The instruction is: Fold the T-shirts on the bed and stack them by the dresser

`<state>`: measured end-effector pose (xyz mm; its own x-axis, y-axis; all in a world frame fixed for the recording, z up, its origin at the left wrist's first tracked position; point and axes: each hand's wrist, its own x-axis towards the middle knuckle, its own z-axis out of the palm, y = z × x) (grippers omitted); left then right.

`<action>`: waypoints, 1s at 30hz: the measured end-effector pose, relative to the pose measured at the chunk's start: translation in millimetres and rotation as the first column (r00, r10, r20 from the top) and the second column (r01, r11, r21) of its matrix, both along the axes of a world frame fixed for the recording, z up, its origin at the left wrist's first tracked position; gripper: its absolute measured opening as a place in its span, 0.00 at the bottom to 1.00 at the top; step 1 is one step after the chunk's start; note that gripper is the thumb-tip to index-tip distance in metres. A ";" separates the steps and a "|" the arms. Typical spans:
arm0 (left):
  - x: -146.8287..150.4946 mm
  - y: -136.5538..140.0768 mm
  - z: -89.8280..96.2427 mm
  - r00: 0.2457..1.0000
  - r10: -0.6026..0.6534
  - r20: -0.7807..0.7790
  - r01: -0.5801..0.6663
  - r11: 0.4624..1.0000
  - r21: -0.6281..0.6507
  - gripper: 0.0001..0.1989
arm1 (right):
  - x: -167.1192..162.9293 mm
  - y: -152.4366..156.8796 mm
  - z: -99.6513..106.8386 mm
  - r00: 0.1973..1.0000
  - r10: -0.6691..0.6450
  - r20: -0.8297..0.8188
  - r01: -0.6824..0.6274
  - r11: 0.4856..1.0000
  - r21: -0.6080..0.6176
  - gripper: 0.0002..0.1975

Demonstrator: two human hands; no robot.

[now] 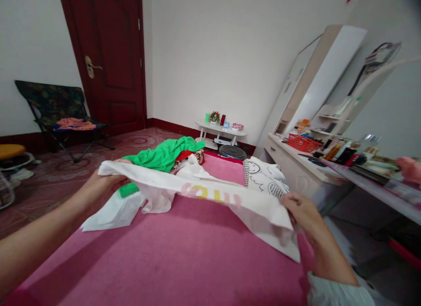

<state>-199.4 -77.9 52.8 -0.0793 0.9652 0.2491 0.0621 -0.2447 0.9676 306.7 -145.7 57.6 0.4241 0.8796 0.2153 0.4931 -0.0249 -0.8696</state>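
Observation:
A white garment with pink and yellow lettering is stretched between my two hands above a pink-covered surface. My left hand is closed on its left end, and my right hand pinches the right end. One corner hangs down below the right hand. Just behind the garment lies a heap with a green cloth and red and patterned pieces. White cloth rests under the left side. Beyond the right hand is a white cloth with black line drawings. The garment's exact kind is unclear.
To the right stands a dressing table holding a red basket and several bottles. A folding chair with orange cloth is at the left, near a dark red door. A low white stand is against the far wall.

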 end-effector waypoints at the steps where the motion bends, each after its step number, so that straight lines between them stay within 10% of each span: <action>1: -4.7 -0.9 -4.9 0.998 -0.048 0.039 0.051 0.996 -0.077 0.18 | 2.0 -2.1 -0.8 0.991 0.130 0.019 -0.125 0.978 -0.165 0.13; 4: -16.3 -8.4 -9.1 0.932 -0.347 -0.106 0.302 0.904 -0.302 0.17 | 1.2 -0.1 -11.2 0.967 0.255 -0.011 -0.247 0.923 -0.294 0.15; 10: 5.2 -8.5 12.3 0.477 -0.737 -0.480 0.596 0.672 -0.440 0.15 | -23.3 18.1 -47.0 0.954 0.224 0.201 -0.172 0.954 -0.247 0.13; 17: 64.1 5.1 0.9 0.567 -0.574 -0.590 0.605 0.777 -0.173 0.14 | -44.9 16.9 -53.5 0.859 0.420 0.292 -0.318 0.886 -0.339 0.07; 24: 104.1 -5.8 -56.3 0.351 -0.213 -0.912 0.536 0.844 0.009 0.32 | -57.3 20.1 -54.6 0.795 0.371 0.480 -0.230 0.916 -0.327 0.05; 30: 104.9 -13.6 -44.0 0.279 -0.247 -0.928 0.506 0.859 -0.076 0.10 | -63.3 13.3 -33.4 0.848 0.267 0.457 -0.203 0.962 -0.184 0.08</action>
